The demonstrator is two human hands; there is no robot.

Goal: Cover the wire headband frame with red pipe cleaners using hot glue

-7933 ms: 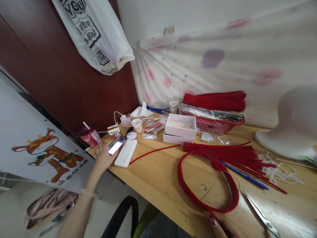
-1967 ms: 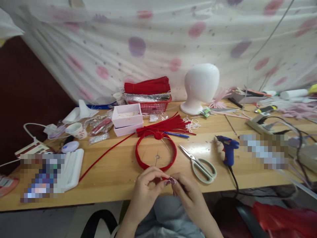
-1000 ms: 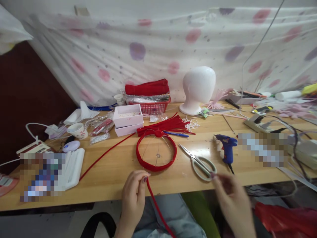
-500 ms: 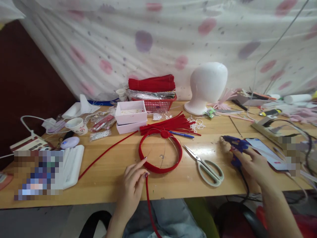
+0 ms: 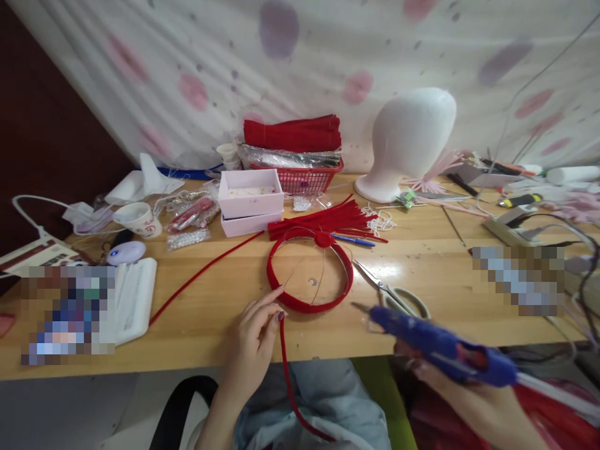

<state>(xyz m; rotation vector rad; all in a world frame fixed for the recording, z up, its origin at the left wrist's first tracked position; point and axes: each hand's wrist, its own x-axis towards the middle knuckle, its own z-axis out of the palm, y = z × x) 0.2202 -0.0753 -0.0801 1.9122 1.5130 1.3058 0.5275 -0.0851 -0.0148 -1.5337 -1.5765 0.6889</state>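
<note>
A round red frame [image 5: 309,305], fuzzy like pipe cleaner over thin wire, lies at the middle of the table with a small red disc [image 5: 323,240] on its far side. My left hand [image 5: 259,331] is at its near left edge, thumb and fingers pinching the end of a red fuzzy strip [image 5: 287,369]. The strip hangs down past the table edge toward my lap. In my right hand [image 5: 450,387] is a blue glue gun [image 5: 440,345], its nozzle pointing left toward the frame, apart from it. The grip is partly hidden and blurred.
Scissors [image 5: 407,304] lie right of the frame, partly behind the glue gun. Behind it are a bundle of red strips [image 5: 328,220], a blue pen [image 5: 354,240] and white boxes [image 5: 250,224]. A white foam head [image 5: 407,144] stands at the back, near a red basket [image 5: 309,181].
My right hand has picked the glue gun up from the table on the right and brought it left, near the scissors. My left hand keeps its pinch beside the red frame.
</note>
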